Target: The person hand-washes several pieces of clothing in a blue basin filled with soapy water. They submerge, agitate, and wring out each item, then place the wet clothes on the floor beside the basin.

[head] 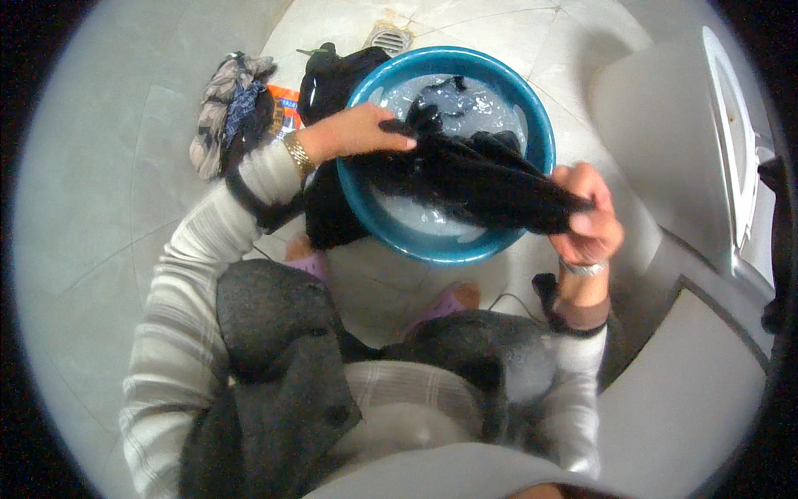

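A wet-looking black cloth garment (480, 181) is stretched across a round blue plastic basin (541, 118) of sudsy water (492, 100). My left hand (365, 131) grips its left part above the basin's left side, thumb on top. At the right, just outside the rim, my right hand (589, 215) holds the other end bunched between thumb and fingers. Part of the dark fabric lies in the water, so its full shape is hidden.
Black fabric (333, 81) lies against the basin's left side. Farther left are a bundle of patterned cloth (218, 118) and an orange printed packet (287, 103). A floor drain (391, 40) sits behind the basin; a white fixture (729, 143) stands at right.
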